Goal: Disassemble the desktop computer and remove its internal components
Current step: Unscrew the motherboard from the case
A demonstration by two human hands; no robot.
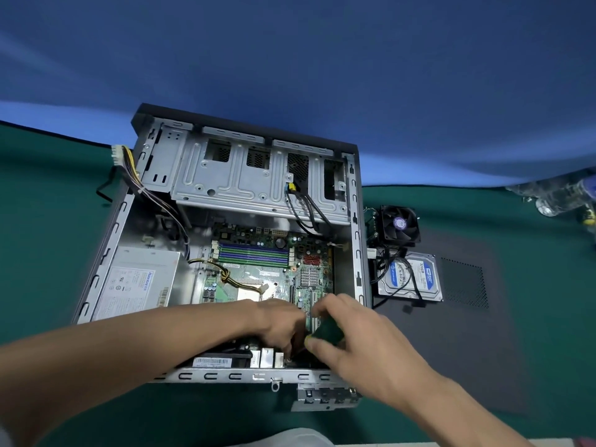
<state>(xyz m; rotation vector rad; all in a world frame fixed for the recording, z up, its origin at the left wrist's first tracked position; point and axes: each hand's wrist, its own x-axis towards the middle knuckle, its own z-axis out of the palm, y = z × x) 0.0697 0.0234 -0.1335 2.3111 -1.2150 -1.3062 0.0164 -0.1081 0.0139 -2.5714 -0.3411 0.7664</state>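
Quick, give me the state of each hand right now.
Left hand: fingers curled down inside the computer case; what it grips cannot be told.
Right hand: closed on a small green circuit board.

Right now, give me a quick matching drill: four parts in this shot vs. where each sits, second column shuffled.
Things:
1. hard drive
2. power supply
3. cooler fan
4. green card

Places:
A. inside the case, left side
B. between the fingers of the right hand
C. outside the case on the dark panel, nearer the camera
D. outside the case, just beyond the drive

Pairs: 1-C, 2-A, 3-D, 4-B
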